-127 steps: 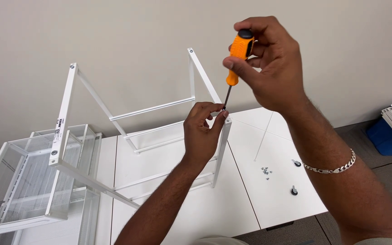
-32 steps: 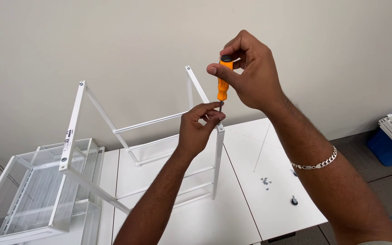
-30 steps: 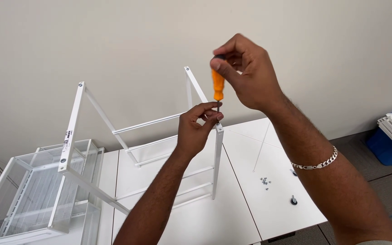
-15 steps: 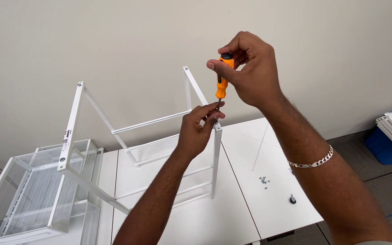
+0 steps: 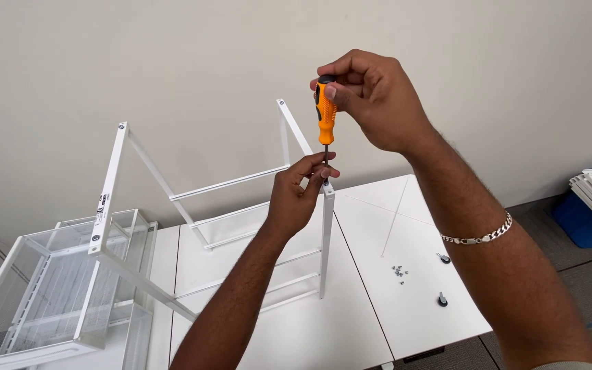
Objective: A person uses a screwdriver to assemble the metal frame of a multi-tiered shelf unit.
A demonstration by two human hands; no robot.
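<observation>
Showing now: one orange screwdriver (image 5: pixel 326 113), one white metal frame (image 5: pixel 207 205), two mesh baskets (image 5: pixel 56 288) sitting at the table's (image 5: pixel 405 322) left edge, two black casters (image 5: pixel 442 279) and one small screw pile (image 5: pixel 399 272) lying near its right edge.

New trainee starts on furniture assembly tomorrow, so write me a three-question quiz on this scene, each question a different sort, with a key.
1. True or false: the right hand holds the orange-handled screwdriver upright, tip down.
2. Multiple choice: the left hand pinches at
A. the top of a leg of the white metal frame
B. the wire mesh basket
C. a caster
3. Fill in: the small loose screws lie on the white ___.

Key
1. True: fingers grip the handle's top end.
2. A
3. table
</observation>
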